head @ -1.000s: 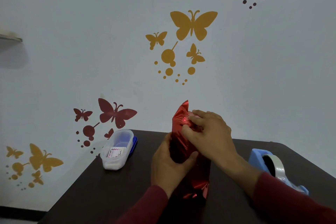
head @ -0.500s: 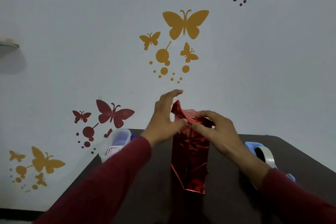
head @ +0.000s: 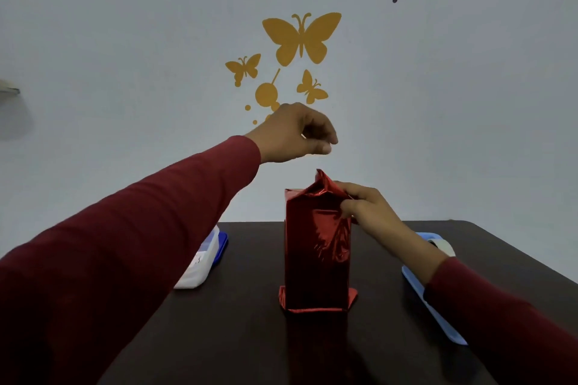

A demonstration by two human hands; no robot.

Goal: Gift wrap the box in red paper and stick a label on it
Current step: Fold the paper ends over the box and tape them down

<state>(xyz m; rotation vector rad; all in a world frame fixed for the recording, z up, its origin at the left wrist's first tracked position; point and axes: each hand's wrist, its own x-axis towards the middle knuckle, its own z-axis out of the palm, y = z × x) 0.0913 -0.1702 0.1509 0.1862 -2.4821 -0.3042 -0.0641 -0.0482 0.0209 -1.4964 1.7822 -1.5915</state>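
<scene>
So the box is the landmark here: it stands upright in the middle of the dark table, wrapped in shiny red paper that flares out a bit at the base and bunches to a peak on top. Left of the box, near the table's far edge, sits a clear tub with a blue lid, half hidden behind a dark red sleeve. The left hand hangs in the air up and left of the box top, fingers curled toward the thumb; can't tell if it's pinching anything. The right hand pinches the paper at the box's top right corner. Right of the box is a blue tape dispenser.
</scene>
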